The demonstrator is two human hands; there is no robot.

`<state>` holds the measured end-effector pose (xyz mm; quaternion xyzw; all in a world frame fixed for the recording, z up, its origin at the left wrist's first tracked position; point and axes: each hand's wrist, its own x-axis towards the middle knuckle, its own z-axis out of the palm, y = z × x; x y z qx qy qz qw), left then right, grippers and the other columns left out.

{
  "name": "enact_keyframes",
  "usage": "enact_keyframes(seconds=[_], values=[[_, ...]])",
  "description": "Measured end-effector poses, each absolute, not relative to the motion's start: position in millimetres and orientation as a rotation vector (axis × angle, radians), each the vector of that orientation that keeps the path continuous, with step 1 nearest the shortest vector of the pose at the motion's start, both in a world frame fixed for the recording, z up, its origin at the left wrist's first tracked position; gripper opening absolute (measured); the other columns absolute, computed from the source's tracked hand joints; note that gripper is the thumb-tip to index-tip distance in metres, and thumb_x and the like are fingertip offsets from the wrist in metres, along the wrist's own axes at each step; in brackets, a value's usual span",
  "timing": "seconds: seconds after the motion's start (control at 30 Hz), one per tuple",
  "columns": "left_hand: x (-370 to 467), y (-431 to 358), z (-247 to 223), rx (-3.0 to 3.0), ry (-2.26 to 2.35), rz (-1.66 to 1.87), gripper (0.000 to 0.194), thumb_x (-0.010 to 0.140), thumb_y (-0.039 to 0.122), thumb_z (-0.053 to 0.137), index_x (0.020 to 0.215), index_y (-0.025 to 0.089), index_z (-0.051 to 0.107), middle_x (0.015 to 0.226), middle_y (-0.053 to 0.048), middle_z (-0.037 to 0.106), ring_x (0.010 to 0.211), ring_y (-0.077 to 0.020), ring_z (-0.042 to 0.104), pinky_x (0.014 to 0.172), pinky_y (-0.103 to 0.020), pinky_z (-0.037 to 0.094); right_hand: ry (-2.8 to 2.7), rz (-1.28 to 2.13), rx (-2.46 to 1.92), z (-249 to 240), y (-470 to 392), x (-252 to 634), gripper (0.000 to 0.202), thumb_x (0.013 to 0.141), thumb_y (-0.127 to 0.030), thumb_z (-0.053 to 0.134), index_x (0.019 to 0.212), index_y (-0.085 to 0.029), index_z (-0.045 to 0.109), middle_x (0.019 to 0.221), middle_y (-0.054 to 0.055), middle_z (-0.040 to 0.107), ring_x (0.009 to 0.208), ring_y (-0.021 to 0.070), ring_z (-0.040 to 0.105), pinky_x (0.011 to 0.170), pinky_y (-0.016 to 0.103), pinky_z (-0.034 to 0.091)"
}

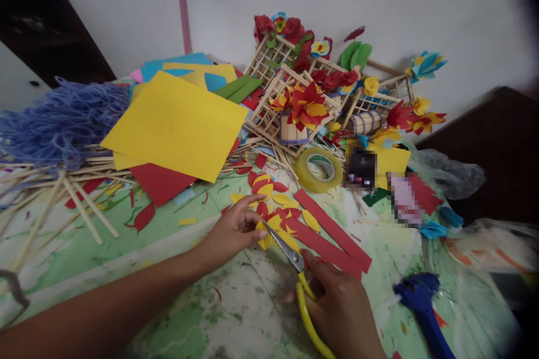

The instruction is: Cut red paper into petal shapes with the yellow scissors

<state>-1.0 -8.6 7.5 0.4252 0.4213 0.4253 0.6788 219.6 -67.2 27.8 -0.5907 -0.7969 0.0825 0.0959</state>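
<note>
Two hands work on the tabletop (236,314): right hand (343,308) grips scissors (297,272), left hand (236,230) pinches a yellow petal (266,235).

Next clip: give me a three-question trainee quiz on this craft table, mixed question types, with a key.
1. True or false: the right hand holds yellow-handled scissors.
2. What does the left hand pinch at the blades? A) tape roll B) yellow paper piece C) blue yarn
3. Fill in: the tape roll lies next to the ____ strips.

Key:
1. True.
2. B, the yellow paper piece.
3. Red.
</note>
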Motion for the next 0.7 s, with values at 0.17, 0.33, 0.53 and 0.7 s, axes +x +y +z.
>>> enact_keyframes(seconds=[0.17,0.33,0.53,0.7], values=[[0.7,-9.9,10.2,0.947,0.929,0.975,0.060,0.073,0.028,0.068,0.125,0.023,0.038,0.079,0.003,0.054,0.067,-0.0103,0.057,0.057,-0.022,0.041,-2.276,0.175,-1.782,27.2,-65.8,222.0,0.050,0.074,-0.048,0.060,0.114,-0.017,0.063,0.066,0.002,0.067,0.047,0.0130,0.056,0.040,0.022,0.040],[3.0,-10.8,12.0,0.911,0.886,0.949,0.059,0.071,0.027,0.068,0.123,0.024,0.039,0.081,0.002,0.054,0.065,-0.0110,0.058,0.058,-0.024,0.044,-2.220,0.140,-1.768,30.2,-65.0,221.8,0.048,0.074,-0.049,0.059,0.110,-0.017,0.064,0.056,-0.001,0.061,0.044,0.0130,0.053,0.039,0.022,0.038],[1.8,-13.1,10.0,0.959,0.903,0.903,0.063,0.070,0.023,0.068,0.126,0.023,0.038,0.080,0.001,0.056,0.068,-0.0105,0.053,0.059,-0.023,0.041,-2.144,0.192,-1.775,30.2,-66.8,217.9,0.048,0.072,-0.048,0.062,0.109,-0.017,0.064,0.057,-0.002,0.059,0.047,0.0131,0.054,0.044,0.022,0.040],[-0.4,-14.8,11.3,1.108,0.954,0.818,0.056,0.074,0.025,0.063,0.125,0.020,0.041,0.073,0.002,0.058,0.065,-0.0119,0.053,0.060,-0.024,0.040,-2.097,0.212,-1.779,25.2,-68.2,215.9,0.045,0.073,-0.044,0.061,0.108,-0.016,0.064,0.062,0.001,0.062,0.050,0.0140,0.054,0.045,0.023,0.041]])
